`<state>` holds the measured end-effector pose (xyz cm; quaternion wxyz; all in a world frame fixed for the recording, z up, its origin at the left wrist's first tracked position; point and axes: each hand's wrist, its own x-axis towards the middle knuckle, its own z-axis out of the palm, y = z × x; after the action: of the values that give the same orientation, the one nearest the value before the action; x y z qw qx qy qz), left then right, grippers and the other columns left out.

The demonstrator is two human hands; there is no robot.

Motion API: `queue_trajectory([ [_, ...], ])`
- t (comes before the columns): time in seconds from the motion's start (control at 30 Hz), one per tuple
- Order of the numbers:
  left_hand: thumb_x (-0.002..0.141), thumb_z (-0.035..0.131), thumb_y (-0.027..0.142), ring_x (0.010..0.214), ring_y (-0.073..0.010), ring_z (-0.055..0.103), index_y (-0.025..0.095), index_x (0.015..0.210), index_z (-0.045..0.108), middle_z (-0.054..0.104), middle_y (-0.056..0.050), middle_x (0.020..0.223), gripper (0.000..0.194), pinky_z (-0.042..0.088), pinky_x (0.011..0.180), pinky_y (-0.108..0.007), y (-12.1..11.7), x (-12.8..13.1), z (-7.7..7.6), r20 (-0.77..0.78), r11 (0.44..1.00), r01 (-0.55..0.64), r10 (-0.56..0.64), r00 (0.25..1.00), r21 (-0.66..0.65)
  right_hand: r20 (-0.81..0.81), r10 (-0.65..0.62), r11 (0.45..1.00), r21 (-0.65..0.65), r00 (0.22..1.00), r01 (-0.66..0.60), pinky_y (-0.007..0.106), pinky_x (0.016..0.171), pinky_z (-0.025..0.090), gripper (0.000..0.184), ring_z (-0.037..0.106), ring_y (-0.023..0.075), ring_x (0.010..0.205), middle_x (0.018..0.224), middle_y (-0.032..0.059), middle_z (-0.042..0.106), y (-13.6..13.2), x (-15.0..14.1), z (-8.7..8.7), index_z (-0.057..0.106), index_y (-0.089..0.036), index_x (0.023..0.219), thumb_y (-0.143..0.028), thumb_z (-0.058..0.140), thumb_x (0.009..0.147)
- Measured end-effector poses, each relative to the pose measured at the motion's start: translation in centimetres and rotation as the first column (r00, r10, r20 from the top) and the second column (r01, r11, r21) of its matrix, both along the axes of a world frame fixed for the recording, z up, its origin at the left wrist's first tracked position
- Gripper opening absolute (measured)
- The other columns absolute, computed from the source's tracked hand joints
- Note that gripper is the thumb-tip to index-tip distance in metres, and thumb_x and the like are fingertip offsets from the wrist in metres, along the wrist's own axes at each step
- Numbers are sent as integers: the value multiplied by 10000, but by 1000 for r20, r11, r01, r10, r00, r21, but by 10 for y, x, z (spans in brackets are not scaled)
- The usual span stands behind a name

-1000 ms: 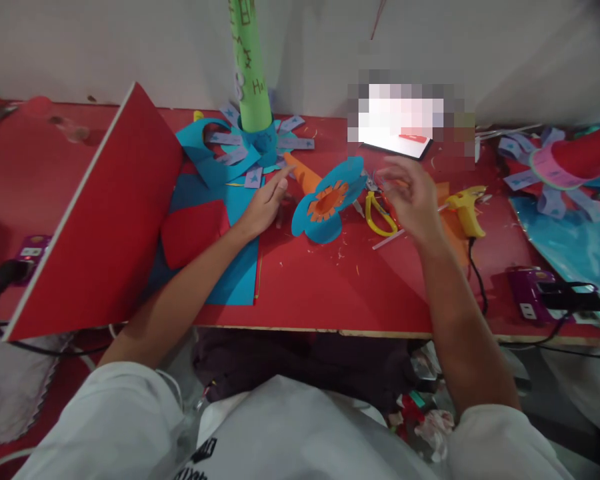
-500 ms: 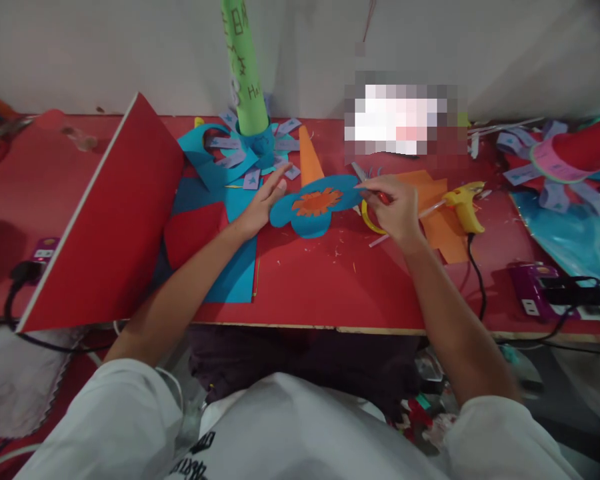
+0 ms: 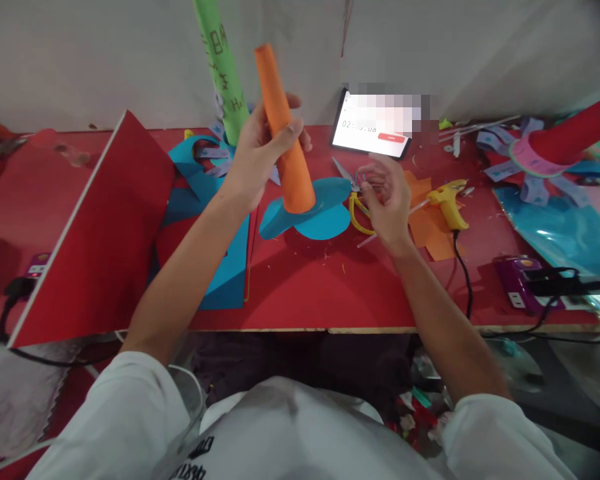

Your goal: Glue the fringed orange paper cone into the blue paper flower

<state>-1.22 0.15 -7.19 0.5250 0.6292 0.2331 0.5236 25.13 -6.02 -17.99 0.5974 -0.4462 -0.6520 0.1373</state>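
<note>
My left hand (image 3: 273, 140) is wrapped round an orange paper tube (image 3: 293, 170), which narrows toward its top and leans to the left. At the tube's wide lower end sits a blue petal-shaped paper piece (image 3: 325, 223), held just over the table or touching it; I cannot tell which. To the right, my right hand (image 3: 387, 203) is raised with its fingers loosely curled and apart, and nothing shows between them. Beside it lie yellow-handled scissors (image 3: 359, 217), their blades pointing up and left, partly hidden by that hand.
Orange paper (image 3: 433, 233) and a yellow glue gun (image 3: 450, 203) lie at right, near a purple power socket (image 3: 517, 283). A lit tablet (image 3: 370, 137) leans at the wall. A red board (image 3: 100, 240) stands at left by a green paper tube (image 3: 220, 67). Blue sheets (image 3: 227, 287) lie nearby.
My left hand has gone from the petals' edge up to the orange tube and grips it. The blue piece has turned over, hiding its orange fringe. My right hand has let go of the petal.
</note>
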Motion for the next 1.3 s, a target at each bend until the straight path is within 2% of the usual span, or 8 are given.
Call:
queue_trajectory([
  [0.1, 903, 925, 521, 858, -240, 721, 395, 1010, 740, 686, 8, 894, 249, 642, 902, -443, -3, 14, 3, 27, 986, -49, 45, 999, 161, -25, -70, 998, 6, 997, 70, 456, 862, 679, 319, 772, 252, 1011, 1196, 32, 799, 4, 7, -5, 689, -417, 1403, -512, 673, 1099],
  [0.23, 906, 932, 590, 698, -169, 588, 296, 884, 658, 606, 13, 832, 403, 562, 739, -384, -11, 32, -12, -18, 951, -88, 98, 995, 297, -6, -79, 997, 3, 997, 79, 437, 869, 674, 273, 775, 238, 1007, 1152, 30, 806, 7, 11, -12, 732, -385, 1321, -533, 667, 1101],
  [0.5, 891, 970, 537, 571, -140, 614, 294, 890, 615, 593, 63, 722, 430, 504, 558, -333, -22, 47, -29, 93, 972, -49, 28, 995, 229, 88, -76, 995, -51, 993, 80, 431, 873, 679, 343, 790, 243, 975, 1101, 40, 813, 2, 4, -14, 805, -362, 1171, -611, 571, 1132],
  [0.67, 934, 915, 613, 662, -152, 602, 285, 872, 594, 596, 18, 864, 463, 560, 657, -374, -27, 42, -27, -18, 975, -150, 155, 988, 165, 113, -86, 991, -94, 990, 97, 437, 870, 679, 362, 809, 252, 970, 1052, 50, 832, -1, 5, -14, 817, -336, 1117, -589, 559, 1138],
  [0.77, 967, 844, 692, 634, -175, 546, 288, 790, 525, 538, 13, 747, 544, 547, 663, -404, -30, 43, -28, -76, 967, -213, 224, 972, 139, 123, -97, 989, -103, 988, 110, 440, 872, 677, 341, 812, 257, 971, 1049, 53, 836, -1, 6, -14, 822, -330, 1105, -556, 568, 1134],
  [1.0, 967, 798, 765, 616, -155, 537, 291, 781, 489, 500, 32, 708, 596, 542, 655, -381, -27, 47, -41, -52, 968, -222, 229, 972, 114, 154, -98, 988, -99, 983, 114, 432, 875, 667, 317, 814, 259, 988, 1040, 47, 840, -2, 3, -14, 824, -326, 1095, -511, 569, 1135],
  [1.2, 1014, 774, 709, 828, -193, 665, 281, 867, 537, 604, 9, 799, 510, 583, 858, -401, -20, 45, -62, -209, 972, -234, 235, 949, 31, 170, -92, 990, -88, 981, 108, 447, 881, 654, 266, 809, 261, 971, 1047, 39, 845, -2, 2, -16, 833, -325, 1073, -433, 595, 1119],
  [1.3, 994, 781, 741, 810, -188, 632, 288, 869, 528, 559, 18, 775, 533, 567, 841, -403, -14, 46, -68, -176, 974, -225, 223, 959, 9, 167, -90, 990, -90, 982, 106, 453, 876, 657, 273, 808, 269, 970, 1039, 45, 843, -2, 1, -16, 834, -321, 1068, -439, 593, 1117],
])
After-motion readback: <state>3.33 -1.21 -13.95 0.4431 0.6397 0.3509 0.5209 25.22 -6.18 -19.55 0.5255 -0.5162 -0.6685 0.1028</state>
